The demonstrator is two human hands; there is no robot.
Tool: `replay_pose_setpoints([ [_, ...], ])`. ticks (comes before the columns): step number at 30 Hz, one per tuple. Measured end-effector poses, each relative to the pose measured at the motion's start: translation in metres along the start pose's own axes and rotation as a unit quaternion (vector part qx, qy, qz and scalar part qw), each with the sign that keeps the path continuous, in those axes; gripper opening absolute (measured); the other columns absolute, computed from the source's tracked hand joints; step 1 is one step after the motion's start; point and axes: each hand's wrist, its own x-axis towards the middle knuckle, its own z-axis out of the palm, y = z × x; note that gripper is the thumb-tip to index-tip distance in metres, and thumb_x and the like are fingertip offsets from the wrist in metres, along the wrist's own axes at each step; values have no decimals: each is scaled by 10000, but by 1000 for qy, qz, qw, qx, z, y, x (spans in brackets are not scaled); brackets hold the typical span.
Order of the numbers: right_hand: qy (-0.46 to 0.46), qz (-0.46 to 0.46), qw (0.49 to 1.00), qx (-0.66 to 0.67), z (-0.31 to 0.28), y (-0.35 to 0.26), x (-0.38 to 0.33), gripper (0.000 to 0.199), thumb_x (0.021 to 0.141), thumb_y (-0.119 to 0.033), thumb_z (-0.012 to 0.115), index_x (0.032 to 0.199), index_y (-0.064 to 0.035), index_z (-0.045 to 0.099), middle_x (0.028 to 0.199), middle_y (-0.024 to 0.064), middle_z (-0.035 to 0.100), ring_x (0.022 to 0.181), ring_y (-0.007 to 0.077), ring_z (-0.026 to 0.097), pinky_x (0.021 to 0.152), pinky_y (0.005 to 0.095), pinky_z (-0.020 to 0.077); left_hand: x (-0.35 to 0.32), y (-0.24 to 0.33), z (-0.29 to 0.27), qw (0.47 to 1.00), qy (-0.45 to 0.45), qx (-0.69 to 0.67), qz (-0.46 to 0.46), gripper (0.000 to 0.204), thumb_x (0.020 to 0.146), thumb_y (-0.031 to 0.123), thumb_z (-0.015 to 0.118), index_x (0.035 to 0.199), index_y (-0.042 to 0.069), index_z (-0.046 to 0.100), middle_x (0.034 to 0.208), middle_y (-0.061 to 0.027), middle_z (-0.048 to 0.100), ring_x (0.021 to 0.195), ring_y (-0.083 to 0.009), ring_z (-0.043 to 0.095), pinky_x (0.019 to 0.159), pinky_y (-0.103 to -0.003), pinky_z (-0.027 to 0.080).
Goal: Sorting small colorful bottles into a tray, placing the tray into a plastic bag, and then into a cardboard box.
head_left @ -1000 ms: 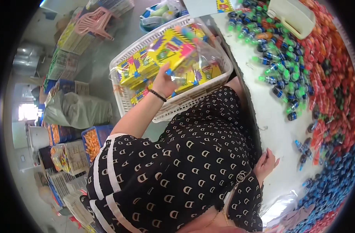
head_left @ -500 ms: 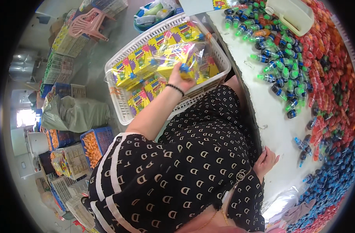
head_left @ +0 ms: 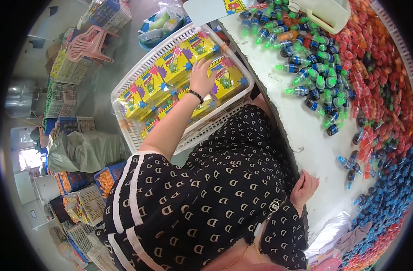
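A white plastic basket (head_left: 125, 135) holds rows of yellow printed packs (head_left: 172, 67) in clear wrapping. Over the packs reaches my left hand (head_left: 203, 79), a dark bead bracelet on its wrist. Its fingers are stretched out, touching the packs beside one at the basket's right end (head_left: 227, 79); the fingertips are partly hard to make out. My right hand (head_left: 304, 187) rests at the edge of the white table (head_left: 301, 149), fingers loosely bent, thumb apart, nothing in it. Nearest to it on the table lie a few small blue-capped bottles (head_left: 351, 167).
Small bottles with green caps (head_left: 321, 74), red bottles (head_left: 378, 86) and blue ones (head_left: 391, 203) pile up on the table. A cream jug (head_left: 326, 16) lies at the far side. Beyond the basket stand a blue tub (head_left: 154, 38), a pink chair (head_left: 91, 45) and stacked crates (head_left: 62, 99).
My left hand has let go of the wrapped yellow pack it held up; the pack now lies in the basket. The whole view has shifted slightly. My right hand stays at the table edge.
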Motion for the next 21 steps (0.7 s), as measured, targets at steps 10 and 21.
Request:
replay_pose_setpoints([
  [10, 6, 5, 1000, 6, 3, 1, 3, 188, 867, -30, 581, 1038, -85, 637, 859, 77, 600, 813, 284, 569, 991, 491, 390, 37, 46, 10, 880, -216, 415, -82, 654, 815, 484, 651, 1407, 295, 447, 1487, -158, 355, 1374, -418, 302, 1015, -629, 338],
  [21, 20, 30, 999, 19, 0, -7, 11, 179, 807, -21, 636, 970, -93, 616, 808, 76, 576, 798, 292, 563, 946, 516, 418, 346, -12, -21, 979, 149, -60, -122, 534, 750, 384, 739, 1051, -52, 668, 951, -162, 696, 823, -240, 656, 766, -348, 513],
])
